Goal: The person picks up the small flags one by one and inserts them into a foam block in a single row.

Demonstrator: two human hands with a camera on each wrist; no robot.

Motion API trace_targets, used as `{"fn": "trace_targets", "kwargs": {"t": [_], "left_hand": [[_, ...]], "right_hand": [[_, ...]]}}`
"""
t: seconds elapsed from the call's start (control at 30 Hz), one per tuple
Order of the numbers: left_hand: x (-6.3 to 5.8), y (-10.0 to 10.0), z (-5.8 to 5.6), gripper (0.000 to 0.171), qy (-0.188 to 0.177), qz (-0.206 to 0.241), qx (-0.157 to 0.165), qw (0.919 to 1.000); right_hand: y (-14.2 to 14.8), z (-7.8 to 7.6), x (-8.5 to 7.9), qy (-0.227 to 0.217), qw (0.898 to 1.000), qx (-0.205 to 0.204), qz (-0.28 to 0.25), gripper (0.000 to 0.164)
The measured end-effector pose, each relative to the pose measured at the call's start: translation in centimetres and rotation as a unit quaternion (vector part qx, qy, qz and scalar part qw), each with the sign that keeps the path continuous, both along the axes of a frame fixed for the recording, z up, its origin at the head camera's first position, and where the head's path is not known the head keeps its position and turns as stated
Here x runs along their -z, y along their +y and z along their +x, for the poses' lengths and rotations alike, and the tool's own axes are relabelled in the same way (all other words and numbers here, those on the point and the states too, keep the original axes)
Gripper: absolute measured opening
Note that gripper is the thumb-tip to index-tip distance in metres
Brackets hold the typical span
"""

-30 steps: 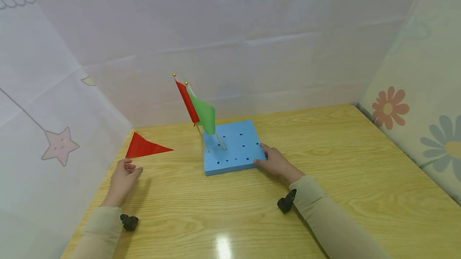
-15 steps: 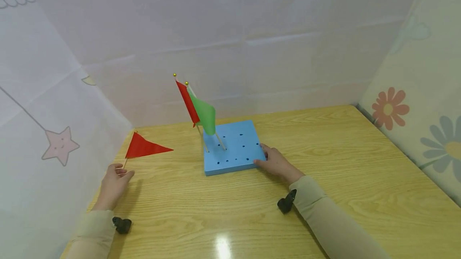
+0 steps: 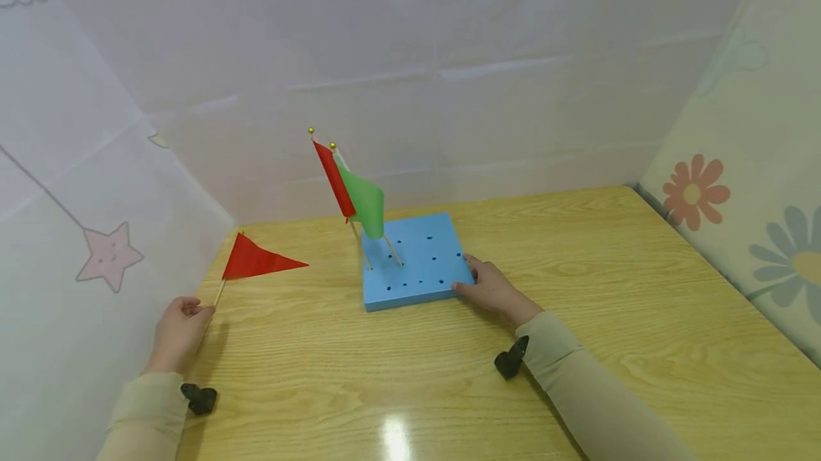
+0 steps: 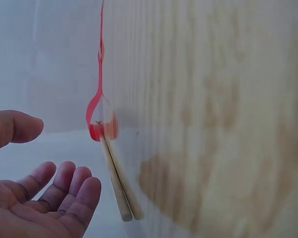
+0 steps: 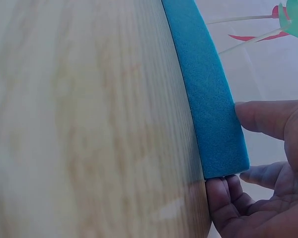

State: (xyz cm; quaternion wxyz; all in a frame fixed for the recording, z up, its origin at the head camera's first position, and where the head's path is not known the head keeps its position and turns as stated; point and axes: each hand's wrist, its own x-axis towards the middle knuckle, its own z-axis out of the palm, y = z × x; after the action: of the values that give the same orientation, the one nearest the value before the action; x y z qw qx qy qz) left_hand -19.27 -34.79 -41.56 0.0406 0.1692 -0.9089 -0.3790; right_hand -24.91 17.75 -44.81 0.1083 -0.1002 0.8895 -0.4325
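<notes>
The left hand [image 3: 178,335], thumb and fingers apart, is beside a red flag [image 3: 253,260] on the table [image 3: 321,368], its lower stick [image 3: 219,293] partly hidden. The right hand [image 3: 492,289] grips a blue block [image 3: 417,254], covering one corner.

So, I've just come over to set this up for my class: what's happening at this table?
A person's right hand holds the near right corner of a blue block dotted with holes. Their left hand is open beside the stick of a red pennant lying on the table, not gripping it. A green flag and a second red flag stand in the block, leaning left.
</notes>
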Motion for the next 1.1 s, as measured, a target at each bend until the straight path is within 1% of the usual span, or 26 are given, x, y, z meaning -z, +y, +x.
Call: {"fn": "trace_targets", "kwargs": {"t": [0.13, 0.2, 0.37, 0.5, 0.57, 0.63, 0.7, 0.8, 0.93, 1.1], "left_hand": [[-0.1, -0.4, 0.1, 0.053, -0.011, 0.005, 0.005, 0.9999], [-0.2, -0.6, -0.1, 0.054, -0.023, 0.009, 0.012, 0.9996], [0.4, -1.3, -0.3, 0.061, -0.064, 0.024, 0.028, 0.9973], [0.7, -1.8, -0.3, 0.065, -0.084, 0.033, 0.05, 0.9947], [0.6, -2.0, -0.3, 0.066, -0.094, 0.023, 0.065, 0.9932], [0.4, -2.2, -0.3, 0.067, -0.102, 0.005, 0.077, 0.9918], [0.3, -2.3, -0.2, 0.068, -0.11, -0.016, 0.086, 0.99], [0.1, -2.5, -0.2, 0.067, -0.114, -0.044, 0.097, 0.9878], [0.1, -2.7, -0.2, 0.063, -0.108, -0.064, 0.1, 0.987], [0.3, -3.1, -0.3, 0.06, -0.114, -0.07, 0.095, 0.9865]], "right_hand": [[0.2, 0.1, -0.1, -0.002, 1.0, 0.004, 0.002, 0.076], [0.4, 0.1, -0.1, -0.001, 1.0, 0.006, 0.003, 0.077], [0.7, 0.2, -0.2, 0.002, 1.0, 0.006, 0.009, 0.077], [0.7, 0.1, -0.1, 0.001, 1.0, 0.006, 0.009, 0.077], [0.7, 0.1, -0.1, -0.003, 1.0, 0.008, 0.003, 0.077], [0.7, 0.1, -0.1, -0.003, 1.0, 0.006, 0.003, 0.077], [0.6, 0.1, 0.0, -0.002, 1.0, 0.003, 0.006, 0.077], [0.6, 0.1, 0.1, 0.001, 1.0, -0.001, 0.012, 0.077], [0.4, 0.2, 0.1, -0.009, 1.0, 0.005, 0.001, 0.077], [0.2, 0.2, 0.0, -0.01, 1.0, 0.01, -0.003, 0.077]]}}
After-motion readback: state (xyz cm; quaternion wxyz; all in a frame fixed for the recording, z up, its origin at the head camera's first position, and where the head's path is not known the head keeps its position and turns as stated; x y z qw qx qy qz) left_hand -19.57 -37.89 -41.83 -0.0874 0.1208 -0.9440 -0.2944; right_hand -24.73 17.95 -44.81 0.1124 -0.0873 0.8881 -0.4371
